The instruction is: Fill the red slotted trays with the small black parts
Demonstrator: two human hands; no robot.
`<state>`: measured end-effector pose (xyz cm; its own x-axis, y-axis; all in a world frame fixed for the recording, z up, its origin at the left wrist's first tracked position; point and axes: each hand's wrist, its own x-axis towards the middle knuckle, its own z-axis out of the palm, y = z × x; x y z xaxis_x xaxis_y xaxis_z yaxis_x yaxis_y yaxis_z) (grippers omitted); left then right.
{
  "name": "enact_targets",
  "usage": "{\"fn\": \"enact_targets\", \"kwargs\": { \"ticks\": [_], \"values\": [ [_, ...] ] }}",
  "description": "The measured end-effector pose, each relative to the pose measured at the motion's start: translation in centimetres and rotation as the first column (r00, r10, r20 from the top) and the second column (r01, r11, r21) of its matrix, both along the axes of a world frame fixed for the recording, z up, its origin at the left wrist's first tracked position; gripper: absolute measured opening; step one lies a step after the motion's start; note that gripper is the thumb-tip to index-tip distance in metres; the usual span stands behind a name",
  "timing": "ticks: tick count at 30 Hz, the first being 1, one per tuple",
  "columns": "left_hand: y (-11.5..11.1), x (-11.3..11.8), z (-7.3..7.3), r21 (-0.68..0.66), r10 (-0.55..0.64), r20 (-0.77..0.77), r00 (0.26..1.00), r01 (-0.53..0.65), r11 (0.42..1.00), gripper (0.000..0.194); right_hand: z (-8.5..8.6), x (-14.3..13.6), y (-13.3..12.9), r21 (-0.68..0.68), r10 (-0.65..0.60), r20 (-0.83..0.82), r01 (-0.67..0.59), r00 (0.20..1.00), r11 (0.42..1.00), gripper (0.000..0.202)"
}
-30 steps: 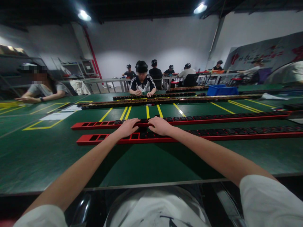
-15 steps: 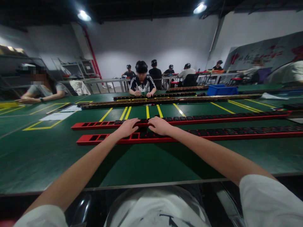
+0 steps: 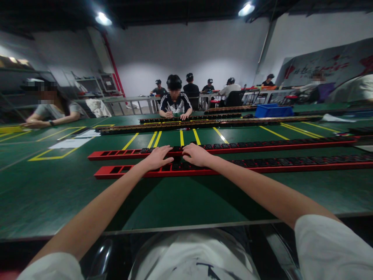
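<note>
Two long red slotted strips lie across the green table before me, the far strip and the near strip. Square black parts fill most of their slots, while some slots at the left ends are bare. My left hand reaches over the near strip, fingers stretched to the far strip and thumb spread apart. Beside it, my right hand rests at the far strip with fingers bent forward and thumb apart. I see nothing held in either hand, but the fingertips are partly hidden.
Long dark strips lie farther back, near a blue bin. White papers and yellow tape lines mark the table. A person works opposite; another person sits at the left. Several others sit farther back.
My left thumb has swung a little to the right, farther from the fingers. My right hand has barely moved, and the strips stay in place.
</note>
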<state>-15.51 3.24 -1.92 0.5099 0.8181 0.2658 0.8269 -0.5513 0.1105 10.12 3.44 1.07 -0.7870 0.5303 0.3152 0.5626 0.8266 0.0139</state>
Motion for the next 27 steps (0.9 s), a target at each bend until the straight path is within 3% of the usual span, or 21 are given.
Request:
{"fn": "enact_targets", "kwargs": {
  "ticks": [18, 27],
  "values": [
    [-0.1, -0.3, -0.2, -0.083, 0.025, -0.031, 0.999, -0.028, 0.996, 0.087, -0.1, 0.1, 0.0, 0.026, 0.012, 0.020, -0.012, 1.000, 1.000, 0.030],
    [-1.7, 1.3, 0.3, -0.087, -0.078, -0.006, 0.997, 0.077, 0.993, 0.067, -0.2, 0.0, 0.2, 0.022, 0.016, 0.018, -0.017, 1.000, 1.000, 0.028]
  ]
}}
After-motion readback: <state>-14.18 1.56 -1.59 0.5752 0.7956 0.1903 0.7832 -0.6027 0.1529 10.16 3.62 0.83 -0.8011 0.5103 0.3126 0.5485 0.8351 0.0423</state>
